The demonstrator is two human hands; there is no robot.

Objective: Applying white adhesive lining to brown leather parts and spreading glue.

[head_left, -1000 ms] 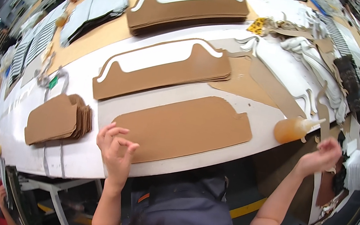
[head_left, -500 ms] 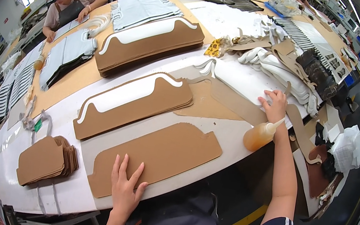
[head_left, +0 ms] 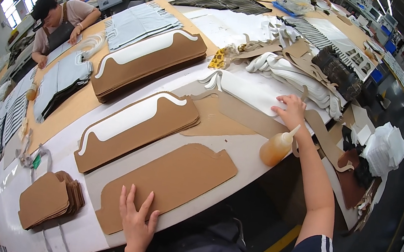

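Note:
My left hand (head_left: 137, 221) lies with fingers spread on the near edge of a flat brown cut panel (head_left: 173, 183). Across the table, my right hand (head_left: 289, 110) reaches to the near end of a stack of white shaped strips (head_left: 251, 92). Its fingers are bent over the stack's edge, and the fingertips are partly hidden, so a grip cannot be made out. Beside my right forearm stands a squeeze bottle (head_left: 274, 148) of amber liquid with a pointed nozzle. Behind the flat panel lies a short pile of brown panels (head_left: 169, 126), topped by a white strip (head_left: 130, 116).
A taller stack of brown panels (head_left: 158, 67) stands farther back. Small brown pieces (head_left: 45, 201) are piled at the left front. Tan and white scraps (head_left: 297, 78) heap up at the right. A co-worker (head_left: 60, 28) sits at the far left beside grey pieces (head_left: 61, 85).
The view has shifted slightly, so the table things sit a little more to the left. My left hand stays on the panel and my right hand stays at the white strips.

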